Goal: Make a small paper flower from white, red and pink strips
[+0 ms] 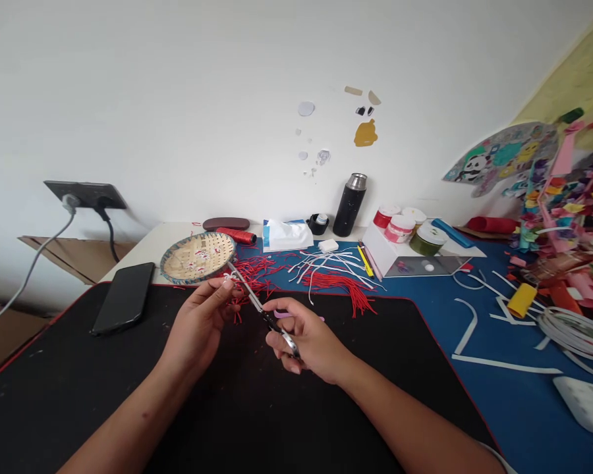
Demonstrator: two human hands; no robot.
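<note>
Two hands work over a black mat point(64, 395): the left hand point(197, 322) pinches a small white scrap point(228, 278) at the tip of the scissors point(259, 306), while the curled right hand point(309, 339) grips their handles, just beside loose red cords point(252, 283).

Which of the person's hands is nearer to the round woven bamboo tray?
Left. The left hand is just in front of the woven tray, not touching it; the right hand is farther away, in front and to its right.
</note>
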